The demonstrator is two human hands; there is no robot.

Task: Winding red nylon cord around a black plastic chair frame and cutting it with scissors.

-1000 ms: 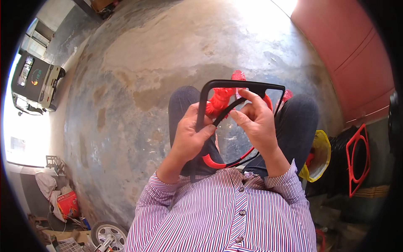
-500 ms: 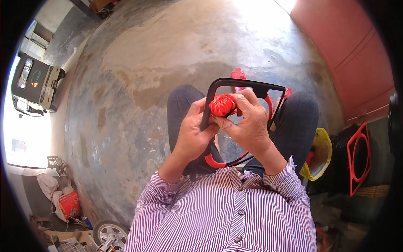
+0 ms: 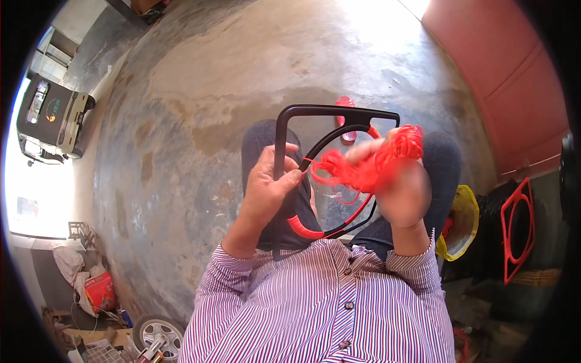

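Left hand grips the frame; right hand grasps the cord. Wrapping appears underway; next turn calls for tension.

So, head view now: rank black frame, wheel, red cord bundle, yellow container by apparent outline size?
1. black frame
2. red cord bundle
Unranked, both smaller: wheel, cut off by picture edge, and yellow container; too alike.

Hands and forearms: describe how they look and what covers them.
The left hand and right hand wear no gloves; the right is partly blurred. No watch shows. The left sleeve and right sleeve carry narrow white, red and blue stripes and stop short of the hands.
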